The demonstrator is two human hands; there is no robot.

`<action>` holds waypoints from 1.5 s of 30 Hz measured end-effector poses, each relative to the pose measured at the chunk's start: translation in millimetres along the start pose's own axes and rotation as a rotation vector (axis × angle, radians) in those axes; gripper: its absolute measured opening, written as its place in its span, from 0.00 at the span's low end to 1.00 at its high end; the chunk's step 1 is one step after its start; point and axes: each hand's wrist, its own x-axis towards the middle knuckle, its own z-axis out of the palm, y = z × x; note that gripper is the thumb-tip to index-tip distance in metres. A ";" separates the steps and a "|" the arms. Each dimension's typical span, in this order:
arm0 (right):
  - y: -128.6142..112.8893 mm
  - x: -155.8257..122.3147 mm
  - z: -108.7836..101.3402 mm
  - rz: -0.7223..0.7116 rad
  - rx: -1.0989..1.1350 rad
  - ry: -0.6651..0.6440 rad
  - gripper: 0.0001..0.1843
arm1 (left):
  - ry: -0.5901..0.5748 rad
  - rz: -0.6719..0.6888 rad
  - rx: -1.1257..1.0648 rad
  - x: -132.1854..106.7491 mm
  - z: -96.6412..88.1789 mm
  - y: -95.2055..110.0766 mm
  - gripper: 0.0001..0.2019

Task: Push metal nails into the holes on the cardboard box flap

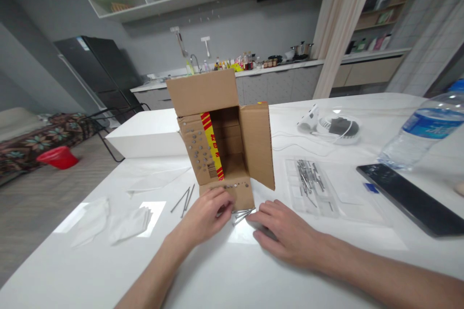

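Cardboard box [232,137]: there it was, standing mid-frame with its open front facing us and its flaps spread.
Left flap [194,149]: dotted with grey round heads, a yellow-and-red tape strip running down its inner edge.
Left hand [208,210]: down at lower centre, lying over the bottom flap [242,198], fingers curled in towards the thumb; whether they pinched anything, I couldn't tell!
Right hand [284,231]: just right of lower centre, low over the table [203,275], thumb apart from the fingers, index fingertip right at the loose metal fasteners.
Loose metal fasteners [242,215]: a little bunch at lower centre, between the two hands, just below the bottom flap.
More fasteners [185,201]: a few long ones lay left of the box.
Clear case [350,193]: at centre right, open, a jumble of metal pieces [308,178] inside.
Far right: a black phone [413,198], and behind it a tilted water bottle [431,125].
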 end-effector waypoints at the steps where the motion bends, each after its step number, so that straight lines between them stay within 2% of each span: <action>1: -0.1 0.0 -0.1 0.002 0.001 -0.001 0.11 | -0.008 -0.007 -0.006 0.1 -0.4 0.4 0.07; 10: 2.1 -1.3 1.9 -0.008 0.005 0.003 0.12 | -0.106 -0.090 -0.026 1.7 -4.2 2.1 0.05; 18: 2.0 -1.6 2.1 -0.023 -0.004 0.007 0.12 | -0.134 -0.123 -0.022 1.1 -6.9 4.1 0.05; 29: 1.5 -1.2 0.7 -0.024 0.005 0.005 0.12 | -0.133 -0.074 0.028 -0.4 -4.1 2.0 0.03; 35: 2.8 -0.9 1.8 -0.014 0.010 0.002 0.12 | -0.103 -0.051 0.097 -1.7 3.2 -1.3 0.01; 41: 1.2 -1.1 0.6 -0.016 0.016 0.009 0.13 | -0.148 -0.021 0.106 0.1 9.3 -0.1 0.04; 45: 0.0 -0.9 0.0 -0.017 0.014 0.010 0.13 | -0.137 0.003 0.138 -0.3 13.3 -0.4 0.05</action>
